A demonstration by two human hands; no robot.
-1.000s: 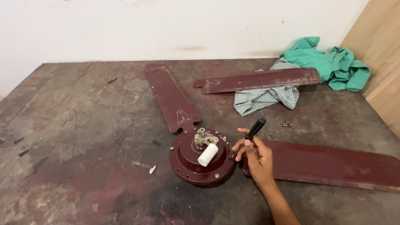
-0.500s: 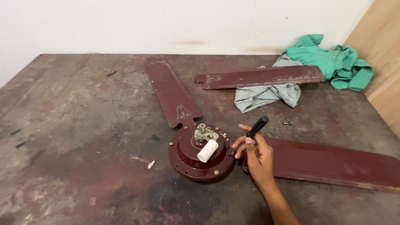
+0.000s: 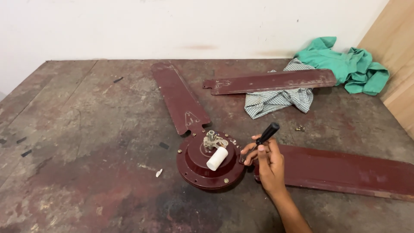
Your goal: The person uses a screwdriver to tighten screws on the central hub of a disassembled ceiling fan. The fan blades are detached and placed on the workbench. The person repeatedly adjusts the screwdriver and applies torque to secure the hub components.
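A dark red ceiling fan motor hub (image 3: 196, 166) lies on the worn floor, with a white cylinder (image 3: 217, 159) and a metal fitting (image 3: 211, 139) on top. My right hand (image 3: 267, 164) grips a black-handled screwdriver (image 3: 267, 133), its tip down at the hub's right edge where a red blade (image 3: 345, 170) meets it. A second blade (image 3: 179, 97) lies with its end against the hub's upper side. A third blade (image 3: 269, 81) lies loose farther back. My left hand is out of view.
A striped cloth (image 3: 278, 101) lies under the loose blade, and a green cloth (image 3: 349, 60) is bunched by the wall. A wooden board (image 3: 399, 64) stands at the right. Small screws (image 3: 299, 128) and a white scrap (image 3: 158, 173) lie on the floor.
My right hand and the screwdriver stay at the hub's right edge. The view has shifted slightly; nothing else has moved.
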